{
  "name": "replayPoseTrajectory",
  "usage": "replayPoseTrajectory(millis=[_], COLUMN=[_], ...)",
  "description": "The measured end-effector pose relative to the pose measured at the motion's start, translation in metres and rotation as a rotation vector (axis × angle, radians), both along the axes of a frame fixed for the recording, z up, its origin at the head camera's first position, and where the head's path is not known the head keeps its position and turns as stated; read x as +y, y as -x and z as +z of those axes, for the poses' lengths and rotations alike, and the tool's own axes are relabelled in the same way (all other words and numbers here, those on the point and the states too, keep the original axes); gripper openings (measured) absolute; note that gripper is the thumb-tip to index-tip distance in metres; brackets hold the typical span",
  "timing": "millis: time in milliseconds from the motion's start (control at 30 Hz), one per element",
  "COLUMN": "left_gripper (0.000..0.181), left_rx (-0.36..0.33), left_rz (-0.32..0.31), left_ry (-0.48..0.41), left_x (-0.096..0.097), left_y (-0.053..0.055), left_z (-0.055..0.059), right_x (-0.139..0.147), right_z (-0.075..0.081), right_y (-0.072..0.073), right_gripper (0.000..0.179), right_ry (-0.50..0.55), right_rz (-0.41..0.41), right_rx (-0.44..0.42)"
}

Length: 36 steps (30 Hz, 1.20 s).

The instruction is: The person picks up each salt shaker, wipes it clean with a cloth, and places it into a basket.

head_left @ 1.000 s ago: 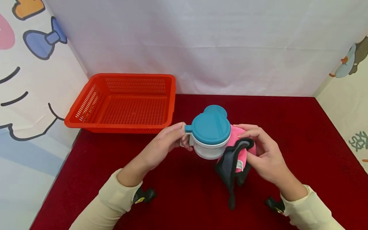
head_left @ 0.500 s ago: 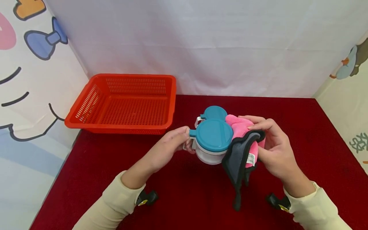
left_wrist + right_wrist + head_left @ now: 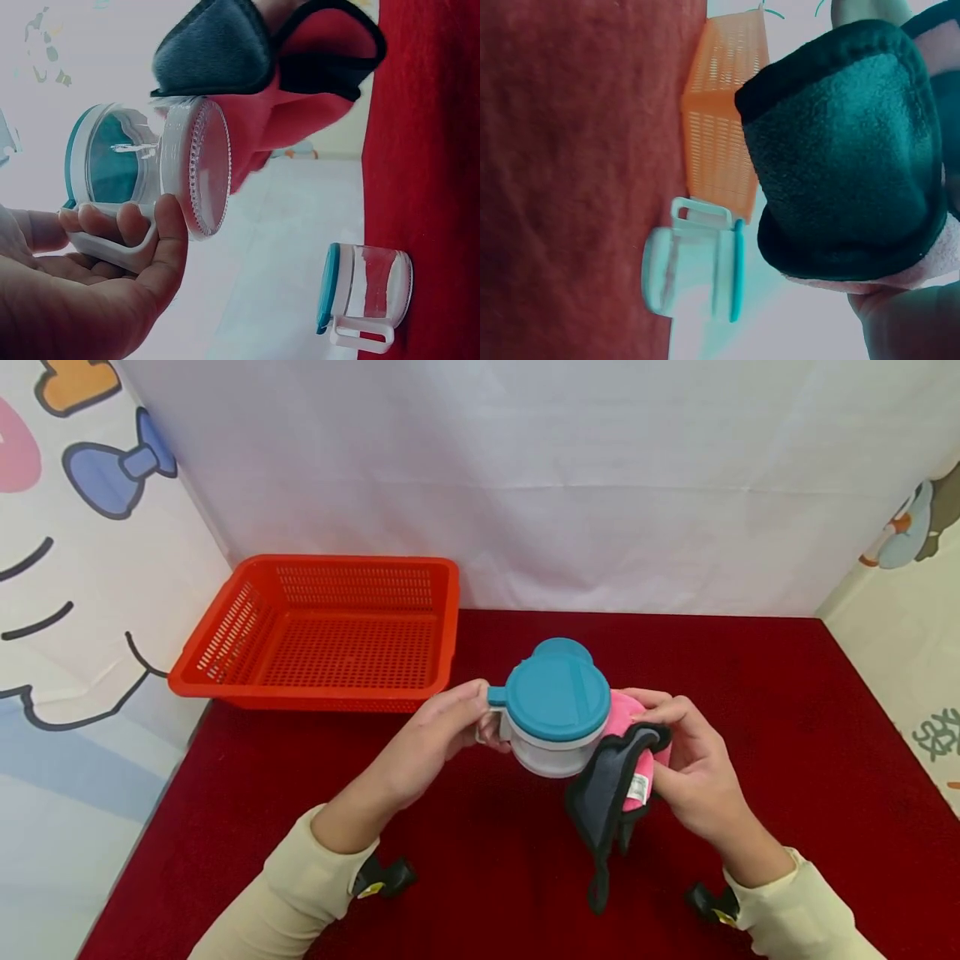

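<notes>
My left hand (image 3: pixel 427 739) grips the white handle of a clear jar (image 3: pixel 558 697) with a blue-green lid, held up off the table. In the left wrist view, fingers curl through that jar's handle (image 3: pixel 112 247) and its ridged glass base shows. A pink and dark-grey cleaning cloth (image 3: pixel 609 781) with black edging is pinched in my right hand (image 3: pixel 697 768). The cloth lies against the jar's right side. Behind stands a second, similar jar (image 3: pixel 375 289), upright on the table; in the head view the held jar mostly covers it.
An orange-red perforated basket (image 3: pixel 442 672) stands at the back left of the dark red tabletop (image 3: pixel 480 877). White cloth walls (image 3: pixel 637 485) rise behind, with printed cartoon figures on the side walls.
Over the last second the cloth goes up and right along the jar, then back down and left. The held jar dips slightly and rises again. Both hands keep their holds.
</notes>
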<state>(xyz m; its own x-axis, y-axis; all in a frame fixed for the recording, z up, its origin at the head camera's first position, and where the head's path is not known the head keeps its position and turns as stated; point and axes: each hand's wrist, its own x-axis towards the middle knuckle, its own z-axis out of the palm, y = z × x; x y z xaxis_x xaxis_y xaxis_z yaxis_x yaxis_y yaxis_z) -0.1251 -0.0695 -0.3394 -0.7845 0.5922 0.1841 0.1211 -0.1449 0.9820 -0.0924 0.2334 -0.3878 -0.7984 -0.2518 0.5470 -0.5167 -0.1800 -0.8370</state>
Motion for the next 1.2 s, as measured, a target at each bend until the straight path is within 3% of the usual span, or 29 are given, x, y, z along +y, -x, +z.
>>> replayPoseTrajectory(millis=[233,500,767,900,1033,1200], left_gripper=[0.028,0.029,0.027,0.027,0.027,0.026], left_rx=[-0.014,-0.021,-0.035,-0.040,-0.035,-0.039], left_rz=[-0.011,-0.030,-0.031,-0.017,0.007,0.022], left_ry=[-0.001,0.013,0.048,0.050,0.033,0.014], left_x=[-0.001,0.001,0.005,0.006,0.007,0.006], left_y=[0.001,0.002,0.003,0.003,0.004,0.004], left_z=[-0.001,-0.003,-0.010,-0.012,-0.012,-0.009], right_x=[-0.002,-0.002,-0.001,-0.008,-0.016,-0.022], right_z=[-0.008,0.007,0.033,0.044,0.045,0.034], right_y=[-0.005,0.001,0.002,-0.004,-0.011,-0.015], right_gripper=[0.039,0.039,0.037,0.038,0.037,0.041], right_ry=[0.003,0.065,-0.017,-0.031,-0.055,-0.163], right_rz=[-0.020,-0.004,-0.116,-0.123,-0.151,-0.275], right_rx=[-0.069,-0.065,0.118,0.206,0.275,0.369])
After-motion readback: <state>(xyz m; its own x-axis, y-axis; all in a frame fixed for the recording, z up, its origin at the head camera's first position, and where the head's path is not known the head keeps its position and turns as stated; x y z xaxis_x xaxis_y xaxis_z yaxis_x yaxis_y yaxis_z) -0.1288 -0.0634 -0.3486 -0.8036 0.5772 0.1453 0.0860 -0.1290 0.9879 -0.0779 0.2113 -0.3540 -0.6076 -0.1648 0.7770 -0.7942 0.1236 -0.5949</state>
